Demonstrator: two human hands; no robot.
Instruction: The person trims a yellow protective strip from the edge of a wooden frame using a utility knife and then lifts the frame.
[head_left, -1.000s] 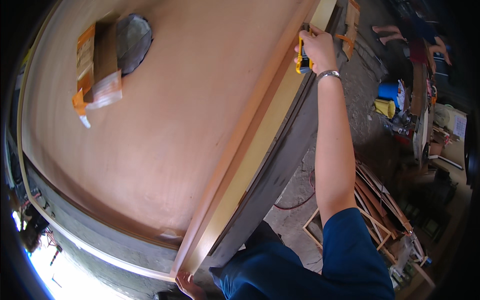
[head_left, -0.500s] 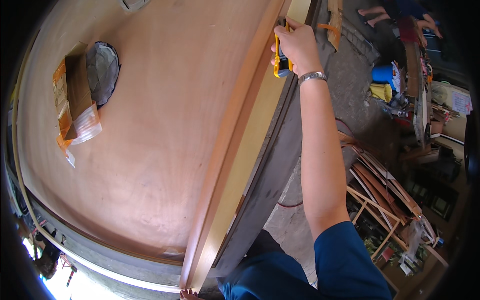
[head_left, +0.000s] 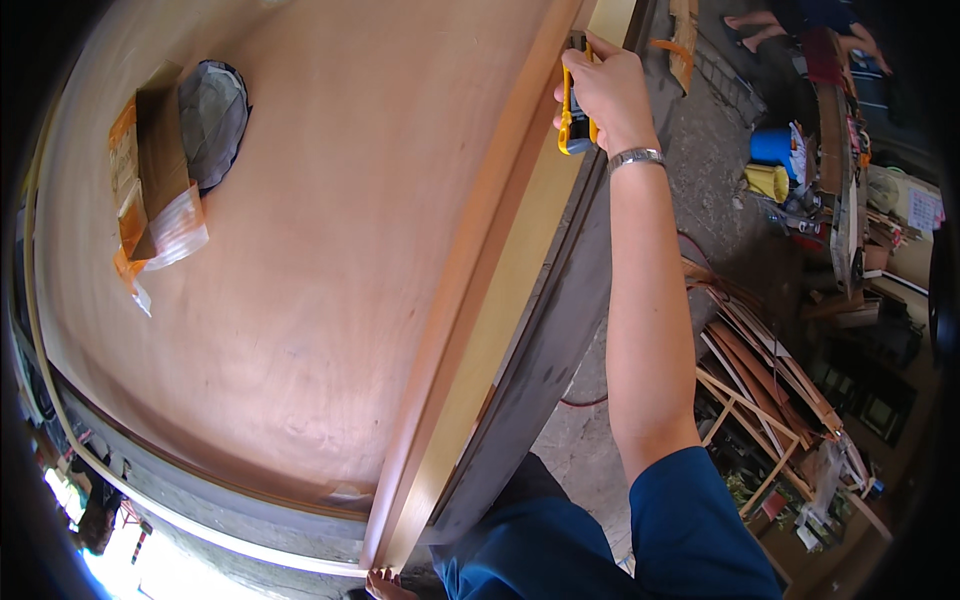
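My right hand [head_left: 605, 95] grips a yellow and black tape measure [head_left: 578, 110] over a long pale yellow wooden strip [head_left: 505, 290] near the top. Alongside runs an orange-brown moulding [head_left: 440, 330] on a large plywood panel [head_left: 300, 270]. At the bottom, my left hand [head_left: 385, 583] has its fingers curled at the lower end of these strips; what exactly they hold is too small to make out. A torn cardboard piece with orange tape [head_left: 150, 160] lies on the panel beside a grey rounded patch [head_left: 212, 120].
A dark grey ledge [head_left: 540, 360] borders the panel. On the concrete floor are a blue bucket [head_left: 768, 147], a yellow container [head_left: 765, 182], a red hose [head_left: 585, 402] and piled boards with thin frames [head_left: 760, 370]. A person's bare legs [head_left: 755, 28] show at the upper right.
Over the last second the view has shifted and my right hand with the tape measure sits higher and further left in the picture. My left hand stays at the lower end of the strips.
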